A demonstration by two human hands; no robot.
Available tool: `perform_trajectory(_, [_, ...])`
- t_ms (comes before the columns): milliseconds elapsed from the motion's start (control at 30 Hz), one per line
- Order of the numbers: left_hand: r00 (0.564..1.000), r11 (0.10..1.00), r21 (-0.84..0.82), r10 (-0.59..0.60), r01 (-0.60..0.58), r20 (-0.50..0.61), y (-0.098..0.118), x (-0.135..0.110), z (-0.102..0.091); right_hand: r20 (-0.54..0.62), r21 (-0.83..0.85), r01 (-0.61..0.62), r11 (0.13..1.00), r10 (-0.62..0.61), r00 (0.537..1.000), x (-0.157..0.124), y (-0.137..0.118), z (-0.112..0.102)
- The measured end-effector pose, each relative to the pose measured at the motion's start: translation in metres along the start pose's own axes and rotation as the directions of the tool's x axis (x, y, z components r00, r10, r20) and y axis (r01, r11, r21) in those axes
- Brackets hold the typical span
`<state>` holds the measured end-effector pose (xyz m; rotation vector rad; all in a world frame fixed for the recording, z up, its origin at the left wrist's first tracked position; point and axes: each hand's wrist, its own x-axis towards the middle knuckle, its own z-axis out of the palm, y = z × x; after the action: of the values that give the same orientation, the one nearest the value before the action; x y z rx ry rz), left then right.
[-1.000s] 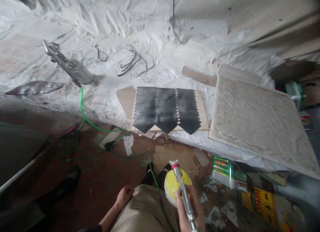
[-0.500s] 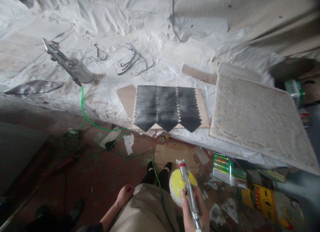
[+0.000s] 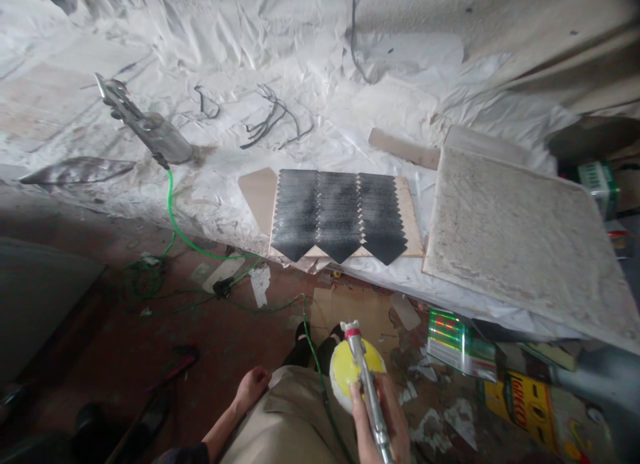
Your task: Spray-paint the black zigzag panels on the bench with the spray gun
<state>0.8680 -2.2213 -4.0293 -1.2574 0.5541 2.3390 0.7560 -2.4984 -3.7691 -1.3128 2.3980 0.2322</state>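
The right hand (image 3: 360, 417), nearest the viewer, has its fingers wrapped around a silver metal spray gun (image 3: 369, 389) with a round yellow-topped cup (image 3: 344, 365) and a whitish, crusted nozzle end. The left hand (image 3: 254, 386) rests against a beige cloth garment (image 3: 293, 417), fingers curled inward; whether they are fully closed cannot be told. A thin green hose (image 3: 314, 351) runs down between the legs, past the dark shoes. On the reddish floor beyond lies a flat brown cardboard sheet (image 3: 327, 309); to the right are a shiny green-and-silver tin (image 3: 460, 351) and a yellow printed can (image 3: 534, 407).

Farther off stands a counter (image 3: 220, 201) under crumpled whitish plastic sheeting. Near its front edge, three columns of overlapping black pointed pieces (image 3: 339, 214) lie on a pale flat board (image 3: 411, 227), their lower tips reaching past the board's near edge. A large grey rough-surfaced slab (image 3: 525, 211) sits just to the right. A second silver spray gun with a metal cup (image 3: 173, 141) stands well to the left, and dark bent wires (image 3: 270, 121) lie behind the black pieces.
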Motion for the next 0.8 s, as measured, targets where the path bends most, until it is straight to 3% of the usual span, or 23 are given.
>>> perform_trajectory(200, [1.000, 1.000, -0.023, -0.007, 0.007, 0.002, -0.002, 0.002, 0.002, -0.039, -0.078, 0.029, 0.997, -0.032, 0.999, 0.007, 0.007, -0.018])
perform_trajectory(533, [1.000, 1.000, -0.018, -0.002, 0.002, 0.005, -0.003, 0.007, 0.002, 0.088, 0.041, -0.002, 0.999, -0.002, 0.996, -0.001, -0.016, 0.013])
perform_trajectory(667, [1.000, 1.000, -0.027, 0.005, -0.005, 0.001, -0.002, 0.005, 0.002, 0.114, 0.047, 0.002, 0.999, -0.008, 0.993, 0.003, -0.014, 0.012])
perform_trajectory(800, [1.000, 0.999, -0.034, 0.005, -0.005, -0.012, -0.001, 0.005, 0.001, 0.035, 0.023, -0.013, 1.000, 0.012, 0.999, 0.012, -0.002, 0.002])
